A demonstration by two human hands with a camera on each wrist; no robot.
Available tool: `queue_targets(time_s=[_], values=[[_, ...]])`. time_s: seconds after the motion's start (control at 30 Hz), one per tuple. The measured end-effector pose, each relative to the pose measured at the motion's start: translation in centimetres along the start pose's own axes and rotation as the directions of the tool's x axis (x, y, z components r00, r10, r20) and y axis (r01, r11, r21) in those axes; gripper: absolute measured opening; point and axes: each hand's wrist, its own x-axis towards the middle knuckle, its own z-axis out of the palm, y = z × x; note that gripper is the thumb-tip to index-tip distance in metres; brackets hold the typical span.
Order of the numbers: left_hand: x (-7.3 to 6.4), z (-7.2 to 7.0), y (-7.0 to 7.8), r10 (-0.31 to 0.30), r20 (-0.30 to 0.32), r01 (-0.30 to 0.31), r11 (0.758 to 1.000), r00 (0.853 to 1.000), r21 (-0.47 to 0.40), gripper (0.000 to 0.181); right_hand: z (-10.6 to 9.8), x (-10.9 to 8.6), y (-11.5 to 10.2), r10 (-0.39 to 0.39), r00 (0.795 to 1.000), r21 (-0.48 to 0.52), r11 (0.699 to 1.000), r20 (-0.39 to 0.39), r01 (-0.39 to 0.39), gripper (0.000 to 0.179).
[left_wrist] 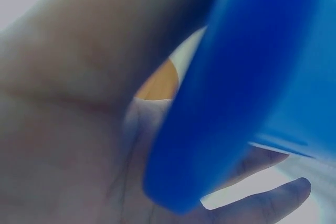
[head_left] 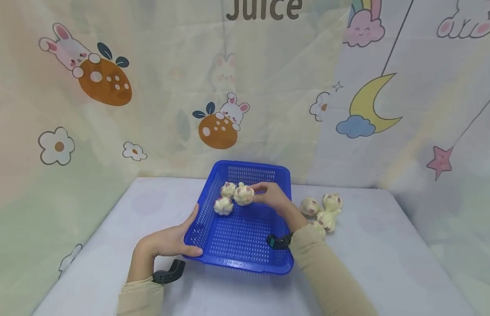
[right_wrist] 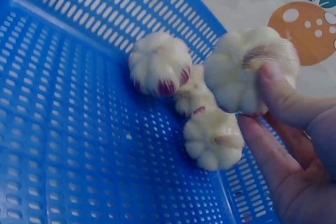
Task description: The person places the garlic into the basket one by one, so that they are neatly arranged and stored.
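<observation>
A blue plastic basket (head_left: 245,263) stands on the white table. At its front left corner my left hand (head_left: 171,241) holds the rim, with the thumb at the front and the fingers along the left side. Inside the basket's far left part, my right hand (head_left: 270,195) pinches a garlic bulb (right_wrist: 251,72) between thumb and fingers, above the basket floor. Three more bulbs lie below and beside it in the right wrist view: one pale bulb with purple streaks (right_wrist: 160,62), a partly hidden bulb (right_wrist: 195,94) and a nearer bulb (right_wrist: 214,140).
Several more garlic bulbs (head_left: 327,219) lie on the table (head_left: 371,254) to the right of the basket, partly hidden by my right forearm. A cloth printed with rabbits and flowers (head_left: 268,131) hangs behind the table and along its sides.
</observation>
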Motion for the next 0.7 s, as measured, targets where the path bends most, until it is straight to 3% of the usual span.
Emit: queue_targets(time_s=[0.2, 0.37, 0.7], values=[[0.01, -0.06, 0.15, -0.014, 0.002, 0.014, 1.0, 1.0, -0.004, 0.125, 0.05, 0.11, -0.04, 0.01, 0.998, -0.054, 0.999, 0.059, -0.006, 0.038], [-0.1, -0.05, 0.11, -0.015, -0.003, 0.015, 1.0, 1.0, -0.004, 0.124, 0.22, 0.05, -0.13, -0.019, 0.995, -0.137, 0.99, 0.102, 0.033, 0.036], [0.05, -0.02, 0.05, -0.009, 0.004, 0.009, 1.0, 1.0, 0.001, 0.124, 0.54, 0.25, 0.41, 0.008, 0.989, -0.317, 0.948, 0.149, 0.04, 0.031]])
